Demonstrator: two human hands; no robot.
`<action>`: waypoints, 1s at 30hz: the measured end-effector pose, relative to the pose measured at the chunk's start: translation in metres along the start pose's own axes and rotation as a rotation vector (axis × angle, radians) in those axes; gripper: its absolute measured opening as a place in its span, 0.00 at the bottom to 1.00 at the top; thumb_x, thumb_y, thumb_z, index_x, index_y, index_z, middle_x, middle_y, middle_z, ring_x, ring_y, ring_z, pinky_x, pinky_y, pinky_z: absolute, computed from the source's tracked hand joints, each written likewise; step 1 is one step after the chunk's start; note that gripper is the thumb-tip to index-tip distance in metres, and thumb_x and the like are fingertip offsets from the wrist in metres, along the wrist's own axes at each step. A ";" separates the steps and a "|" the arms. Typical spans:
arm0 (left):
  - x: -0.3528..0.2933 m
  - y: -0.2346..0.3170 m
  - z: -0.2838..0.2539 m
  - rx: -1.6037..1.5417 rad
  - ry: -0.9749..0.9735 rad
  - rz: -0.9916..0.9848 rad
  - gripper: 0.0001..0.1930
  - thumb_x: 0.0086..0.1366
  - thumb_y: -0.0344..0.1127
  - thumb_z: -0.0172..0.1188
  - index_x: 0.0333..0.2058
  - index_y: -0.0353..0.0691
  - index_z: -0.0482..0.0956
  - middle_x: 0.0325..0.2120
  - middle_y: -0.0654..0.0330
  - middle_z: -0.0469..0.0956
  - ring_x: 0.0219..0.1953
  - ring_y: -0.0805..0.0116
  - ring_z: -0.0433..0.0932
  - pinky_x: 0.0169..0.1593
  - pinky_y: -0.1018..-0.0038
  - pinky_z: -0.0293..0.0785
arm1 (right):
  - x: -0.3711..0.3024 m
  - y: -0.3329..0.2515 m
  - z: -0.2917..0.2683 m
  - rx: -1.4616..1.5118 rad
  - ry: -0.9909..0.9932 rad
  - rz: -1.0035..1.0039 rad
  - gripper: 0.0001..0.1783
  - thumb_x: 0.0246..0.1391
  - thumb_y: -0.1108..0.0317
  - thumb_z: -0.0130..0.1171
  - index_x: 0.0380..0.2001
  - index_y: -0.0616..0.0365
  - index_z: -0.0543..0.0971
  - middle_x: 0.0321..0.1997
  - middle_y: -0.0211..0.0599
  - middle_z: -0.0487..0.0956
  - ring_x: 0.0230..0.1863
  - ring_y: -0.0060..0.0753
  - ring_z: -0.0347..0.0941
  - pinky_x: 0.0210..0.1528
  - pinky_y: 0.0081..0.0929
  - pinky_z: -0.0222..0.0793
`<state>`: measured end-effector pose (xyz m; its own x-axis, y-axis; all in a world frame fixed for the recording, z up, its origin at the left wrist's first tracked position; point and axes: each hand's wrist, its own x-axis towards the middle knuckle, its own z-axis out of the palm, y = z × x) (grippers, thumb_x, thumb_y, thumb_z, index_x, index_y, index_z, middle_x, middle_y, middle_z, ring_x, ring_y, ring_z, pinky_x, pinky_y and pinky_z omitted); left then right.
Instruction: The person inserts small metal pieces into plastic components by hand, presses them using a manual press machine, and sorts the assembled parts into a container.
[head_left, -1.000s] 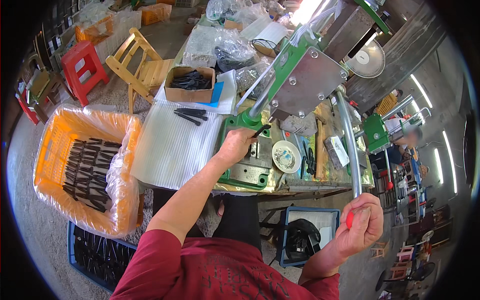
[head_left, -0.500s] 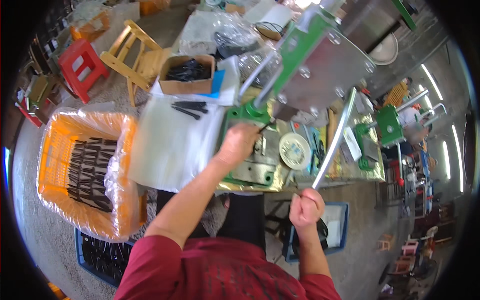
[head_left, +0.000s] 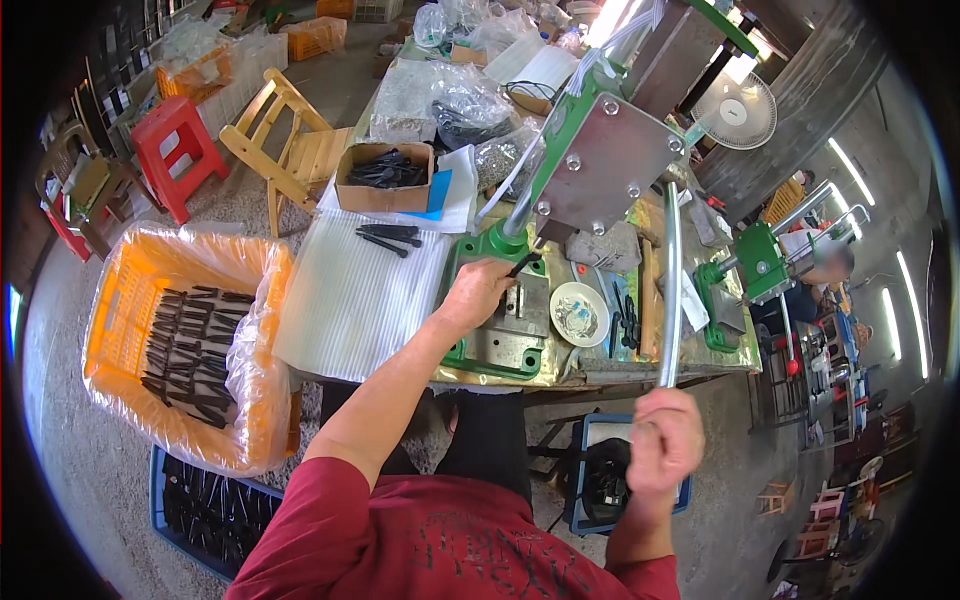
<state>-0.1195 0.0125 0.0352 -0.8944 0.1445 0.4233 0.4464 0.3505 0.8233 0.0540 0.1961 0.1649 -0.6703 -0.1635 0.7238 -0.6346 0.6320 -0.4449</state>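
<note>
A green hand press [head_left: 512, 236] with a steel front plate stands on the bench before me. My left hand [head_left: 478, 294] is at its base, fingers pinched on a slim black part [head_left: 523, 264] whose tip lies near the foot of the ram. The flat steel die bed [head_left: 503, 345] lies just beside that hand. My right hand [head_left: 665, 440] is closed round the lower end of the press's long metal lever [head_left: 672, 290]. To the left, a few similar black pieces [head_left: 388, 238] lie on white ribbed foam sheet [head_left: 345, 300].
An open cardboard box [head_left: 385, 198] holds black parts. Lower left, a plastic-lined orange crate [head_left: 105, 345] contains rows of black pieces, above a blue crate [head_left: 160, 510]. A white bowl [head_left: 596, 308] sits right of the press. Another green press [head_left: 757, 262] and a person stand farther right.
My right hand and the lever's lower end have swung to the right, and the lever stands more upright. My left hand stays at the press base with the black part.
</note>
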 end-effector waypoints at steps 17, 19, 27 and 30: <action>-0.011 0.008 -0.030 -0.936 0.075 -0.481 0.07 0.56 0.30 0.52 0.33 0.35 0.72 0.26 0.62 0.73 0.27 0.74 0.72 0.30 0.80 0.73 | -0.006 0.014 -0.007 0.523 0.363 0.052 0.28 0.47 0.46 0.46 0.41 0.60 0.64 0.46 0.55 0.61 0.25 0.35 0.71 0.23 0.18 0.67; -0.017 0.010 -0.035 -1.015 0.073 -0.455 0.06 0.56 0.30 0.51 0.33 0.35 0.72 0.27 0.62 0.73 0.28 0.75 0.72 0.31 0.80 0.73 | -0.024 0.032 -0.003 0.417 0.371 0.068 0.24 0.50 0.51 0.45 0.40 0.61 0.65 0.42 0.52 0.63 0.22 0.32 0.70 0.20 0.17 0.66; -0.034 0.011 -0.047 -1.108 0.113 -0.500 0.07 0.58 0.31 0.50 0.34 0.36 0.72 0.28 0.61 0.73 0.28 0.74 0.72 0.33 0.79 0.72 | -0.058 0.046 0.062 0.621 0.261 0.413 0.18 0.55 0.57 0.35 0.33 0.63 0.64 0.38 0.46 0.65 0.15 0.23 0.64 0.13 0.13 0.55; -0.037 0.010 -0.051 -1.101 0.129 -0.504 0.07 0.58 0.31 0.50 0.34 0.36 0.72 0.28 0.61 0.73 0.28 0.74 0.72 0.34 0.79 0.72 | -0.068 0.043 0.076 0.684 0.144 0.505 0.17 0.55 0.58 0.36 0.33 0.63 0.65 0.37 0.44 0.66 0.15 0.22 0.64 0.14 0.12 0.56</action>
<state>-0.0807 -0.0361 0.0471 -0.9932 0.1039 -0.0533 -0.1078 -0.6410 0.7599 0.0434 0.1764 0.0560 -0.9086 0.1417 0.3928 -0.3968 0.0005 -0.9179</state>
